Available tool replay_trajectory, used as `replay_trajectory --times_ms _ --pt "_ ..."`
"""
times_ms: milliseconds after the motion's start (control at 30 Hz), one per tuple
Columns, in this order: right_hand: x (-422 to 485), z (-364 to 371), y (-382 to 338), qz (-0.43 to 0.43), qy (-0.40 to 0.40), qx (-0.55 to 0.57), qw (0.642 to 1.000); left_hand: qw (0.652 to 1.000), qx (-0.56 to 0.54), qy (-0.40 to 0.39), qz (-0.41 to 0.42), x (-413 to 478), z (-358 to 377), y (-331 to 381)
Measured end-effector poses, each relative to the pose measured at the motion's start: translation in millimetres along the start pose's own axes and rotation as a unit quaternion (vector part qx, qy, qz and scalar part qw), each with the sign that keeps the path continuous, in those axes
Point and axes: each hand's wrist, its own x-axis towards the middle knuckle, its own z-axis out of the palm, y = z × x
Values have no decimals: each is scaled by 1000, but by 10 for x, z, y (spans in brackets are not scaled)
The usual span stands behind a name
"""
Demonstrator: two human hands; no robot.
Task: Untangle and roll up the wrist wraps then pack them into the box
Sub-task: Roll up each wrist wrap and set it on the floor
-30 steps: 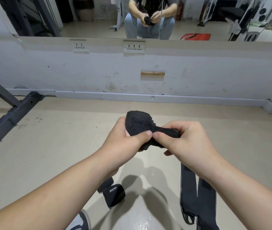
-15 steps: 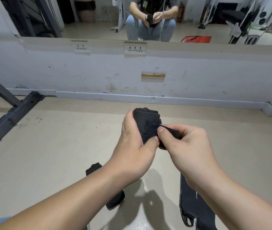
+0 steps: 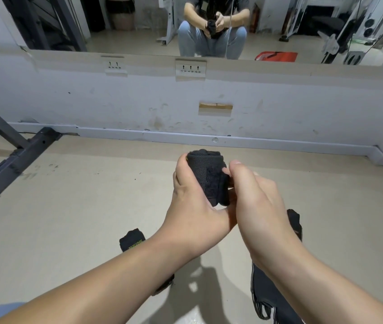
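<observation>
A rolled black wrist wrap (image 3: 209, 178) stands upright between both hands, above the floor. My left hand (image 3: 192, 206) cups its left side, thumb up along the roll. My right hand (image 3: 255, 197) pinches its right edge with thumb and fingertips. A second rolled black wrap (image 3: 132, 240) with yellow lettering lies on the floor under my left forearm. Flat black wraps (image 3: 270, 298) lie stretched out on the floor under my right forearm, partly hidden. No box is in view.
A dark metal rack frame (image 3: 17, 160) runs along the floor at the left. A white wall with a baseboard (image 3: 185, 136) and a mirror above it (image 3: 209, 24) stands ahead. The beige floor (image 3: 92, 195) spreads between the rack and my hands.
The loose tail of the wrap has been wound onto the roll, which has turned upright and tighter. Both hands have shifted slightly right and closer together around it.
</observation>
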Motion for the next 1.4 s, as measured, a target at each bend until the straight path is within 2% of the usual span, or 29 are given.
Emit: replay_trajectory --times_ms 167,300,533,733,867,967,1133,1400 --pt "75 -144 -13 16 -16 52 998 997 -72 1 15 39 -101 -7" --pt "196 -256 87 36 -9 79 996 993 -114 -39 5 70 -186 -12" --pt "291 -284 154 77 -52 194 977 982 -161 -89 -32 72 -242 52" --pt "303 -252 288 57 -31 186 980 980 -183 -70 -25 121 -260 12" --pt "298 -160 384 16 -4 123 992 980 -190 -46 -32 131 -223 -27" --pt "303 -149 403 27 -17 109 993 979 -194 -30 -59 139 -218 -49" --pt "342 -209 381 96 -37 169 980 974 -185 -43 -124 143 -217 -77" --pt "398 -298 432 167 -53 189 966 928 -276 -91 -233 198 -274 -64"
